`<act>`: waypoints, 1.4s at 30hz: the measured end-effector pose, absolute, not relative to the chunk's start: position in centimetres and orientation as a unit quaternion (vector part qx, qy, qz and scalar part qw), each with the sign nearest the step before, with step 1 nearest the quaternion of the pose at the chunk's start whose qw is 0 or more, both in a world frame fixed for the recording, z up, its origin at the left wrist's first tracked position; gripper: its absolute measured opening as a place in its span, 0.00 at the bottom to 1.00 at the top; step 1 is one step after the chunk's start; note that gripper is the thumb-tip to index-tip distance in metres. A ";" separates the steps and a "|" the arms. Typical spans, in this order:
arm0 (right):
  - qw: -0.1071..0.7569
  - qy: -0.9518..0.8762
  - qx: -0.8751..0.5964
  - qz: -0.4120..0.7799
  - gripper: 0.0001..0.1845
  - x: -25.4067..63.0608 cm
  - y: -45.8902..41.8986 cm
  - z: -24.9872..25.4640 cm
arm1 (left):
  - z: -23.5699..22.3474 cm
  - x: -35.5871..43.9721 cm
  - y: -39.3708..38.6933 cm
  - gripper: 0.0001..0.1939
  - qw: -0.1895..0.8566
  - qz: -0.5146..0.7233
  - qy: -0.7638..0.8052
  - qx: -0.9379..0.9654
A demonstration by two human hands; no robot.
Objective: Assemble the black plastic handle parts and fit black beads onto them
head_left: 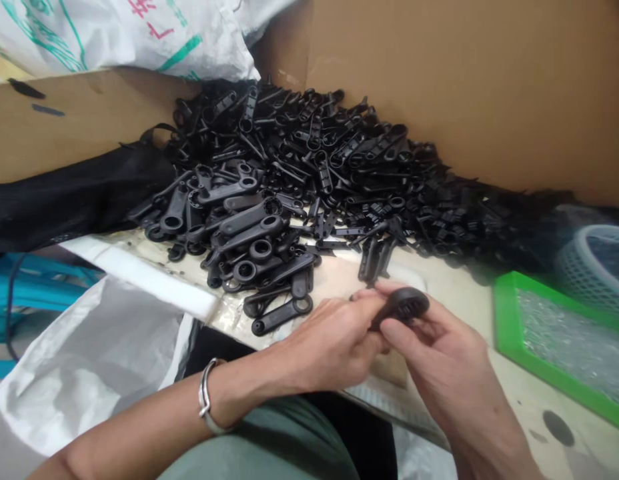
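Observation:
Both my hands meet at the table's near edge around one black plastic lever-shaped part point(402, 305). My right hand point(439, 350) grips its round end between thumb and fingers. My left hand point(334, 343), with a metal bangle on the wrist, is closed on the part's other end, which its fingers hide. Just beyond the hands lies a big heap of the same black plastic parts point(299, 180), with larger levers on the left and thinner pieces on the right.
Brown cardboard walls point(464, 80) stand behind the heap. A green tray point(509, 333) of small shiny pieces sits at the right, a pale mesh basket point(597, 263) behind it. A white plastic bag point(94, 360) hangs open at the lower left; a printed white sack point(119, 33) lies top left.

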State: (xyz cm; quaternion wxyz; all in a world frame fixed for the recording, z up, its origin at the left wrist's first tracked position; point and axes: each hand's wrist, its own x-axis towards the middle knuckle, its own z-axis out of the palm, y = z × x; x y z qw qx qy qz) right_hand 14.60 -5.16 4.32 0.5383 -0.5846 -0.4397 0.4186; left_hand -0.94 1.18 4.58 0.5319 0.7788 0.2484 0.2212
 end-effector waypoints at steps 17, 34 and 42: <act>0.404 -0.520 -0.664 0.355 0.15 15.5 -6.2 2.9 | 4.1 -3.0 0.9 0.11 0.527 0.118 0.231 0.809; 0.146 -0.556 -0.810 0.116 0.26 17.7 1.0 3.0 | 7.7 -10.6 10.6 0.15 -0.085 0.233 0.547 0.800; 0.193 -0.529 -0.812 0.153 0.26 20.3 1.0 3.0 | 7.0 -10.2 8.8 0.12 -0.129 0.355 0.492 0.784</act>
